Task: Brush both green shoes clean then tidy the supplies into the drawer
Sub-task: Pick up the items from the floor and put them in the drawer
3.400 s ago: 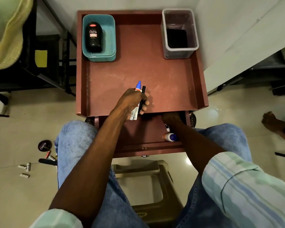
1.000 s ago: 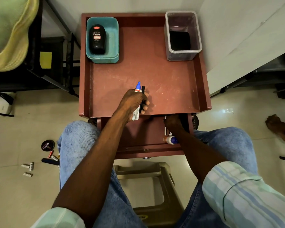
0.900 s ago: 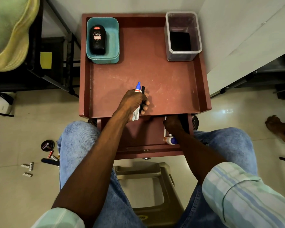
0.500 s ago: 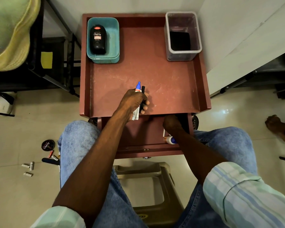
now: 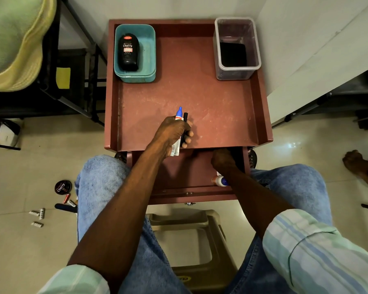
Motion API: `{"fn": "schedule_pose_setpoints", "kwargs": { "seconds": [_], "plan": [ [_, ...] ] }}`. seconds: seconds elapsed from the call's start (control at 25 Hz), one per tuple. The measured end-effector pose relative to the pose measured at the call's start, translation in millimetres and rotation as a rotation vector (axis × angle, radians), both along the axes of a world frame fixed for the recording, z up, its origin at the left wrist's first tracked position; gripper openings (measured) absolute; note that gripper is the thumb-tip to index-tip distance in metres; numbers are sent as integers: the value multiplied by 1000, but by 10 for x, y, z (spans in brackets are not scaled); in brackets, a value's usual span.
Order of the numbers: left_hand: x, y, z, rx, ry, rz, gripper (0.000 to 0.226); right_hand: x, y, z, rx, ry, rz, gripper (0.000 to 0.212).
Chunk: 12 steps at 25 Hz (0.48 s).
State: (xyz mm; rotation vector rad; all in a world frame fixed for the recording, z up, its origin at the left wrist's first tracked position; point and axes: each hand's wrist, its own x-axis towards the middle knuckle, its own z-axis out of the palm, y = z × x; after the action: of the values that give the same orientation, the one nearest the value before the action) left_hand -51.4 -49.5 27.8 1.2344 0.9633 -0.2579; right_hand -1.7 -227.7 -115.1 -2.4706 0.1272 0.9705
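Note:
My left hand (image 5: 172, 132) rests on the front of the red-brown table top (image 5: 210, 107) and grips a white tube with a blue cap (image 5: 179, 113) together with a thin black stick (image 5: 185, 118). Below the top, the drawer (image 5: 179, 177) stands pulled out. My right hand (image 5: 222, 159) reaches deep into its right side; the table's front edge hides the fingers. A white bottle with a blue cap (image 5: 220, 181) lies in the drawer beside my right forearm. No green shoes are in view.
A teal tub (image 5: 149, 58) at the back left holds a black Cherry polish bottle (image 5: 128, 52). A clear plastic box (image 5: 237, 47) with a dark block inside stands back right. A polish tin (image 5: 63, 187) and small bits lie on the floor at left. A stool (image 5: 189, 240) sits between my knees.
My right hand has pushed a little farther into the drawer, under the table edge. The left hand holds still with the tube and stick.

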Motion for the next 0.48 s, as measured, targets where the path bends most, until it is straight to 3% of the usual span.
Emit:
{"fn": "schedule_pose_setpoints", "kwargs": {
  "seconds": [0.16,0.36,0.48],
  "plan": [
    [-31,-7,-28,-65,-4,-3,15,12,1,21,-165,-70,319,26],
    [-235,-120,15,-430,13,-16,17,-81,83,309,-116,-21,537,23],
    [-361,-206,-34,-533,31,-7,24,-170,29,658,-21,137,413,9]
  ]
}}
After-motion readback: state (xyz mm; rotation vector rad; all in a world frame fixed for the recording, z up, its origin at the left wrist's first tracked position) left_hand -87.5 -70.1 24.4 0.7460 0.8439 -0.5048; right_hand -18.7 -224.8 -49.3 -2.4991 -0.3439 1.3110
